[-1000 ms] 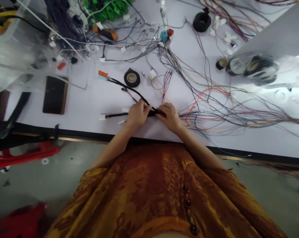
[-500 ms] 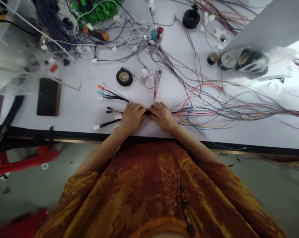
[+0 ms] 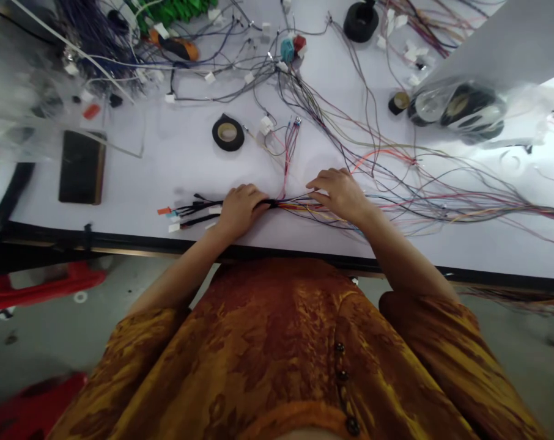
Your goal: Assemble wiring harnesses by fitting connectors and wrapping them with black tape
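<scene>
My left hand [image 3: 239, 211] is closed around the black-taped part of a wire harness [image 3: 271, 204] lying along the front of the table. Black branches with orange, light blue and white connectors [image 3: 173, 227] stick out to its left. To the right the harness fans into loose coloured wires [image 3: 299, 206]. Over these wires is my right hand [image 3: 339, 192], its fingers apart and thumb spread, with nothing seen in its grasp. A short bunch of red and purple wires [image 3: 287, 156] branches off toward the back between the hands.
A black tape roll [image 3: 228, 132] lies behind my left hand, and a phone [image 3: 82, 168] at the left. More tape rolls [image 3: 361, 22] sit at the back and right, some in clear plastic. Tangled wires [image 3: 240, 79] and an orange-and-black tool [image 3: 178, 47] lie further back.
My right hand has let go of the taped part and moved right over the loose wires. The orange and blue connectors have swung toward the front, closer to the other branches.
</scene>
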Demonstrator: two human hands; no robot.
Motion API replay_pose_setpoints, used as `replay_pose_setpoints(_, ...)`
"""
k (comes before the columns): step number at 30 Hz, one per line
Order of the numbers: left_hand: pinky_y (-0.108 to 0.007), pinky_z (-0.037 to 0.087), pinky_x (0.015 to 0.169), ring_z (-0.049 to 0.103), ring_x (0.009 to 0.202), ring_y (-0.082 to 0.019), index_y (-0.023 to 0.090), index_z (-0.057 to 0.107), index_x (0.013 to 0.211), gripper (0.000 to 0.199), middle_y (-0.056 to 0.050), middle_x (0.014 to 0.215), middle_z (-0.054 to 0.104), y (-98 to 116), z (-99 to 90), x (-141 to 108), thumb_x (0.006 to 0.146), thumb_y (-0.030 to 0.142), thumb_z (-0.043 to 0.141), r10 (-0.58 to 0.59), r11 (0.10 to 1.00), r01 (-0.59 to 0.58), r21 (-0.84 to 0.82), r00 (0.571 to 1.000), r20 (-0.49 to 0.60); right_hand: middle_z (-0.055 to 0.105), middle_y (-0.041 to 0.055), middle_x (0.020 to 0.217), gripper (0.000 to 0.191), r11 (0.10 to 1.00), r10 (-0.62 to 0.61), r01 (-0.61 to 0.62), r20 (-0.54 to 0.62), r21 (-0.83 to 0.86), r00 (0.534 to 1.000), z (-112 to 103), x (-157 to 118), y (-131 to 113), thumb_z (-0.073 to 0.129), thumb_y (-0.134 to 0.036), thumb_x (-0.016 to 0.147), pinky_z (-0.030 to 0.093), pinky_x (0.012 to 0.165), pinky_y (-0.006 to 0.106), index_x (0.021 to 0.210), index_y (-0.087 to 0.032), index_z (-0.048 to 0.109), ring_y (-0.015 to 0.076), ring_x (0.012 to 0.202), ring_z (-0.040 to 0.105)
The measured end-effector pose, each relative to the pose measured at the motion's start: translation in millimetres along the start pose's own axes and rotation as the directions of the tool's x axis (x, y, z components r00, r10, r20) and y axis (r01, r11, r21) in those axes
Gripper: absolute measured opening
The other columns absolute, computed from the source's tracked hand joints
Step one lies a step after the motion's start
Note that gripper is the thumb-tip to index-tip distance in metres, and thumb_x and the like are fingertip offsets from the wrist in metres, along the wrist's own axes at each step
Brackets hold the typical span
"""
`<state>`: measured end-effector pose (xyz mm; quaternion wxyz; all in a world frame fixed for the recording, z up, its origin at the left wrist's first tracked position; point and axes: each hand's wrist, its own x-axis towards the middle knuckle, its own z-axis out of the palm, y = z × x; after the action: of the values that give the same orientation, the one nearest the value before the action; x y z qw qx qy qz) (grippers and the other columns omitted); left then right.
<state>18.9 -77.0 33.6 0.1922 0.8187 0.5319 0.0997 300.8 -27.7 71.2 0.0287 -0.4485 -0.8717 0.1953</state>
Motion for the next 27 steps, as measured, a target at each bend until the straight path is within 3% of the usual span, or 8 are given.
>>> replay_pose_setpoints(6,-0.039,0.048,0.094,0.061,0.105,-0.026,0.014,0.07,0.116,0.026,-0.012,0.108,0.068,8,-1.6,14,0.097,0.029,0.059,0.05,0.991,-0.046,-0.127,0.998,0.026,0.07,0.0089,0.092,0.025,0.999,-0.033,0.033,-0.015,0.029,0.999,-6,7,-4,0.056,-0.028,0.099,0.038,0.084,0.037,0.094,-0.019,0.078,0.024,0.09,0.062)
replay_pose_setpoints(15,-0.036,0.049,0.091,0.063,0.099,-0.024,0.016,0.068,0.112,0.021,-0.009,0.102,0.069,15,-0.5,27,0.093,0.022,0.061,0.042,0.974,-0.031,-0.223,0.998,0.041,0.069,0.0117,0.095,0.032,0.997,-0.048,0.054,-0.113,0.051,0.992,-7,7,-4,0.049,-0.034,0.101,0.042,0.084,0.04,0.098,-0.02,0.078,0.0265,0.093,0.059)
replay_pose_setpoints(19,-0.036,0.049,0.09,0.062,0.097,-0.022,0.019,0.068,0.101,0.014,-0.007,0.1,0.067,16,2.7,27,0.092,0.02,0.058,0.064,0.966,-0.059,-0.253,0.998,0.012,0.068,0.0096,0.094,0.031,0.973,-0.101,0.13,-0.155,0.189,0.983,-9,0,-10,0.049,-0.036,0.102,0.045,0.084,0.037,0.096,-0.022,0.076,0.0233,0.091,0.06)
replay_pose_setpoints(22,-0.037,0.048,0.089,0.061,0.095,-0.022,0.019,0.066,0.094,0.01,-0.007,0.096,0.066,16,7.1,28,0.092,0.019,0.056,0.078,0.957,-0.083,-0.277,0.997,-0.027,0.065,0.0075,0.088,0.033,0.934,-0.163,0.187,-0.104,0.305,0.981,-9,-9,-14,0.053,-0.04,0.101,0.044,0.076,0.032,0.088,-0.019,0.075,0.0185,0.082,0.059)
replay_pose_setpoints(27,-0.038,0.048,0.089,0.061,0.096,-0.023,0.018,0.066,0.096,0.013,-0.008,0.097,0.066,14,14.3,28,0.092,0.021,0.053,0.095,0.951,-0.106,-0.289,0.994,-0.052,0.064,0.0049,0.079,0.035,0.929,-0.159,0.131,0.055,0.346,0.986,-6,-20,-22,0.051,-0.038,0.102,0.04,0.072,0.029,0.09,-0.016,0.075,0.0161,0.076,0.058)
